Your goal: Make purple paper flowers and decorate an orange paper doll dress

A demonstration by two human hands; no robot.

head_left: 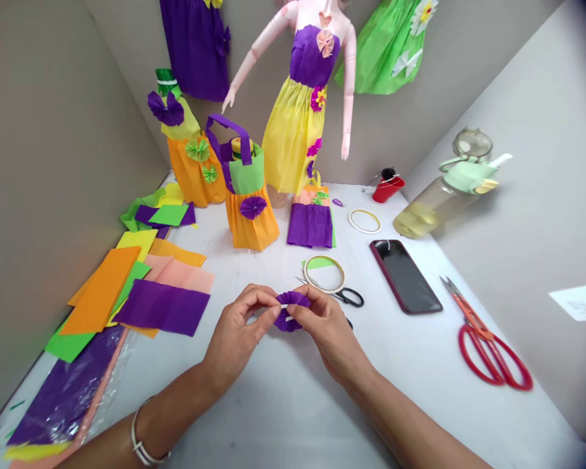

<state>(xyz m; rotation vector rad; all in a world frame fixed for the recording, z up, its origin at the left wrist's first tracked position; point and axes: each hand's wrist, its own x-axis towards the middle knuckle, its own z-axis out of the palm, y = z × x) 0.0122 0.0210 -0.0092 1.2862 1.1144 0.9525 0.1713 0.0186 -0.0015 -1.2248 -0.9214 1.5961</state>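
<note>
Between my two hands, low over the white table, is a purple pleated rosette (293, 299) with white strips showing on its face. My left hand (241, 329) pinches its left edge between thumb and fingers. My right hand (328, 326) grips the right side, thumb across the front. Just behind the right hand lie a roll of tape (324, 258) and black-handled scissors (353, 298), partly hidden. A small green piece (317, 262) shows through the roll.
Coloured sheets (163, 306) and a plastic-wrapped purple pack (73, 391) lie left. Dressed bottles (252, 218) and a doll (300, 130) stand behind. On the right are a phone (406, 277), red scissors (488, 345), another tape roll (364, 221), a red cup (388, 189) and a water bottle (439, 198).
</note>
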